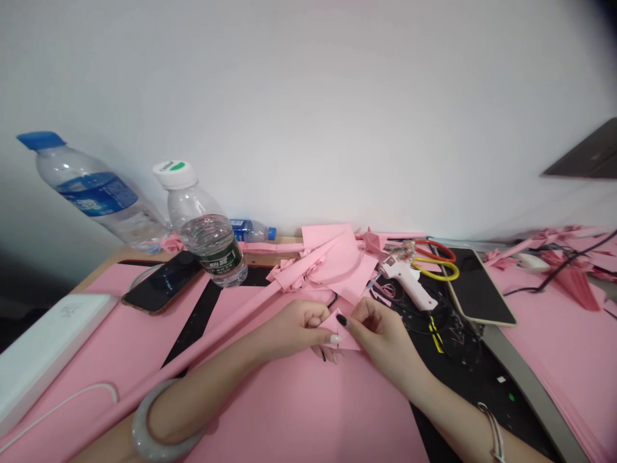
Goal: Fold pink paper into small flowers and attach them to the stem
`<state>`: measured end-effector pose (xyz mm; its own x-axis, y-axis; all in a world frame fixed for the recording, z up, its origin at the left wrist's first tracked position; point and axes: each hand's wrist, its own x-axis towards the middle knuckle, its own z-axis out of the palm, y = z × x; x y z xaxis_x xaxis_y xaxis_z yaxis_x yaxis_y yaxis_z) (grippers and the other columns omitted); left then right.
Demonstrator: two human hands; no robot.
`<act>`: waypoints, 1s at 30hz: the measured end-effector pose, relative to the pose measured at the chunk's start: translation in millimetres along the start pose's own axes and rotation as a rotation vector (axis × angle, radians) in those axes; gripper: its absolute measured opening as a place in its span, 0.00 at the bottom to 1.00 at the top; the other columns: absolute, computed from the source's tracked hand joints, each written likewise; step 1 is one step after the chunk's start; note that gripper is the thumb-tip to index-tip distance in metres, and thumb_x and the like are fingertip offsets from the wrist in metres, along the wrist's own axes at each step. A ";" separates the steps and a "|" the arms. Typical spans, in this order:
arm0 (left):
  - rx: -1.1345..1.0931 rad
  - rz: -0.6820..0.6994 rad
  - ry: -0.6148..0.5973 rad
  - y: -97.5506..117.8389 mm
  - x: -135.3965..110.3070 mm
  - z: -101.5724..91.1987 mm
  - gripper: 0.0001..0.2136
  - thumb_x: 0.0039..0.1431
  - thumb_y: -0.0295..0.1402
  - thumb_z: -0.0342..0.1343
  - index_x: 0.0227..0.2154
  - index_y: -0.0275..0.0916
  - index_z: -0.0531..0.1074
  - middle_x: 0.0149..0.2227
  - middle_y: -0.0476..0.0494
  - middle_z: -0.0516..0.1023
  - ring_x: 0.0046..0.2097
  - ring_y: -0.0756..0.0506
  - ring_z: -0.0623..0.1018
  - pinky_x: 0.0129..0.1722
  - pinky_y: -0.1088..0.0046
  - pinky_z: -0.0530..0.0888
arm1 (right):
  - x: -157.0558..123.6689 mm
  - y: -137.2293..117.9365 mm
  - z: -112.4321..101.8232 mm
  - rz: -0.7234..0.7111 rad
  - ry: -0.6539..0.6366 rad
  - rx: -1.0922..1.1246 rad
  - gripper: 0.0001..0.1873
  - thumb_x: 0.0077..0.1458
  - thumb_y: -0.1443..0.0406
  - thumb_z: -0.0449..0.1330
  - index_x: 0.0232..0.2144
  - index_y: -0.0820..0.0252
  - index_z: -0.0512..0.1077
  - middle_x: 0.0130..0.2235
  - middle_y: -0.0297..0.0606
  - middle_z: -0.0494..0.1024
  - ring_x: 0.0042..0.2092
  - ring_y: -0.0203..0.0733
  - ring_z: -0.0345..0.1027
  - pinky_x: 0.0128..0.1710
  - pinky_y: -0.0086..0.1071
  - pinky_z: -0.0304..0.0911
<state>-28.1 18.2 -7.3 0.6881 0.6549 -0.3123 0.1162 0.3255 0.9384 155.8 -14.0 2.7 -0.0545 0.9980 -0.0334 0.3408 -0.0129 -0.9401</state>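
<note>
My left hand (294,328) and my right hand (380,335) pinch a small folded piece of pink paper (340,334) between their fingertips, just above a pink paper sheet (308,405). A jade-like bangle (159,424) circles my left wrist, and a thin metal bangle (492,432) circles my right. Behind my hands lies a loose heap of larger folded pink paper (328,257). A white and pink hot glue gun (403,273) rests close beyond my right hand.
Scissors with red and yellow handles (434,260) and a tablet (479,286) lie to the right. Left of them stand a water bottle (208,225) and a smartphone (161,283). A white power bank (48,347) sits at the left edge, with a black cable tangle (434,321) nearby.
</note>
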 end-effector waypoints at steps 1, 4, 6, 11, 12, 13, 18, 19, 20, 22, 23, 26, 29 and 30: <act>-0.004 -0.003 0.003 -0.6 0.3 0.0 0.08 0.55 0.34 0.63 0.26 0.38 0.72 0.29 0.44 0.83 0.32 0.43 0.83 0.36 0.65 0.79 | -0.3 0.5 0.2 -0.005 -0.001 -0.002 0.17 0.52 0.57 0.59 0.19 0.54 0.58 0.20 0.27 0.58 0.23 0.34 0.50 0.23 0.30 0.49; -0.018 -0.005 -0.001 -2.1 1.0 -0.6 0.07 0.55 0.35 0.63 0.26 0.38 0.73 0.28 0.45 0.83 0.32 0.44 0.83 0.35 0.67 0.79 | -0.7 3.2 0.4 -0.013 -0.004 0.008 0.16 0.53 0.57 0.58 0.19 0.54 0.58 0.21 0.27 0.59 0.23 0.34 0.50 0.23 0.30 0.50; -0.021 -0.006 -0.007 -2.1 1.1 -1.0 0.08 0.55 0.36 0.63 0.26 0.38 0.73 0.28 0.45 0.83 0.32 0.44 0.83 0.35 0.68 0.79 | -0.8 5.0 0.5 -0.017 -0.004 0.008 0.16 0.53 0.58 0.58 0.20 0.55 0.58 0.21 0.27 0.59 0.23 0.34 0.50 0.23 0.30 0.50; -0.017 -0.017 0.000 1.7 -0.2 0.1 0.09 0.54 0.36 0.64 0.26 0.38 0.72 0.28 0.44 0.82 0.32 0.43 0.83 0.36 0.67 0.79 | -1.9 5.8 0.4 -0.031 0.008 -0.027 0.16 0.54 0.58 0.58 0.20 0.54 0.57 0.21 0.28 0.59 0.24 0.34 0.51 0.24 0.30 0.50; -0.012 -0.019 0.000 2.8 -0.6 0.6 0.10 0.54 0.36 0.64 0.25 0.38 0.72 0.27 0.44 0.82 0.32 0.43 0.83 0.36 0.66 0.79 | -2.2 5.4 0.3 -0.036 0.011 -0.036 0.16 0.54 0.59 0.58 0.20 0.54 0.57 0.21 0.28 0.59 0.24 0.34 0.52 0.24 0.30 0.51; -0.004 -0.021 0.001 3.7 -0.9 1.1 0.09 0.54 0.36 0.64 0.25 0.38 0.71 0.27 0.44 0.82 0.32 0.43 0.83 0.36 0.67 0.78 | -2.5 5.1 0.3 -0.043 0.011 -0.044 0.16 0.54 0.59 0.58 0.20 0.54 0.58 0.21 0.28 0.60 0.24 0.35 0.52 0.24 0.30 0.51; 0.015 -0.030 0.028 4.9 -1.2 2.6 0.08 0.54 0.34 0.64 0.24 0.38 0.72 0.25 0.45 0.81 0.32 0.42 0.83 0.36 0.66 0.79 | -3.1 6.7 1.0 -0.069 0.012 -0.046 0.16 0.55 0.60 0.58 0.20 0.55 0.58 0.21 0.28 0.60 0.24 0.34 0.52 0.24 0.30 0.51; 0.021 -0.034 0.030 4.6 -1.0 2.6 0.08 0.54 0.34 0.63 0.24 0.38 0.72 0.26 0.45 0.82 0.32 0.42 0.83 0.36 0.66 0.79 | -3.0 7.7 1.3 -0.071 0.013 -0.042 0.16 0.55 0.60 0.58 0.20 0.55 0.59 0.21 0.28 0.61 0.24 0.34 0.52 0.24 0.30 0.51; 0.028 -0.037 0.028 4.3 -0.8 2.5 0.08 0.55 0.34 0.63 0.24 0.38 0.72 0.26 0.45 0.82 0.32 0.42 0.83 0.36 0.66 0.79 | -3.0 8.8 1.6 -0.071 0.010 -0.037 0.16 0.55 0.60 0.59 0.21 0.55 0.59 0.21 0.28 0.61 0.24 0.34 0.53 0.24 0.29 0.51; 0.041 -0.036 0.021 4.0 -0.8 2.2 0.08 0.55 0.35 0.63 0.24 0.38 0.73 0.27 0.44 0.82 0.33 0.42 0.83 0.36 0.65 0.79 | -2.9 10.4 2.2 -0.073 0.010 -0.009 0.15 0.55 0.61 0.60 0.22 0.56 0.60 0.22 0.29 0.62 0.24 0.34 0.54 0.24 0.29 0.52; 0.045 -0.032 0.017 4.1 -1.0 2.0 0.08 0.55 0.35 0.63 0.24 0.38 0.74 0.27 0.44 0.82 0.33 0.42 0.83 0.36 0.65 0.79 | -2.9 10.8 2.5 -0.076 0.016 0.017 0.14 0.55 0.61 0.60 0.23 0.55 0.60 0.22 0.28 0.62 0.24 0.35 0.55 0.24 0.29 0.52; 0.048 -0.017 0.005 5.1 -2.2 1.3 0.08 0.55 0.36 0.63 0.26 0.37 0.75 0.27 0.44 0.82 0.33 0.42 0.83 0.36 0.65 0.79 | -2.8 10.6 3.1 -0.095 0.035 0.104 0.13 0.53 0.63 0.62 0.27 0.54 0.59 0.24 0.27 0.62 0.25 0.35 0.56 0.25 0.29 0.54; 0.052 -0.013 -0.015 5.6 -3.0 0.4 0.09 0.55 0.37 0.63 0.26 0.37 0.76 0.27 0.43 0.83 0.33 0.42 0.83 0.37 0.66 0.79 | -2.9 9.2 2.8 -0.104 0.010 0.120 0.11 0.53 0.64 0.61 0.27 0.54 0.60 0.24 0.26 0.61 0.25 0.35 0.55 0.25 0.29 0.54; 0.054 -0.010 -0.024 5.4 -3.0 0.0 0.09 0.55 0.37 0.63 0.25 0.37 0.76 0.28 0.43 0.83 0.33 0.43 0.83 0.37 0.67 0.79 | -3.0 8.7 2.5 -0.105 -0.001 0.115 0.10 0.53 0.65 0.61 0.27 0.54 0.60 0.24 0.26 0.61 0.25 0.35 0.55 0.25 0.29 0.53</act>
<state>-29.6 18.0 -1.3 0.7038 0.6349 -0.3186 0.1612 0.2941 0.9421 156.6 -17.3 -6.2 -0.0855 0.9941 0.0671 0.2234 0.0848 -0.9710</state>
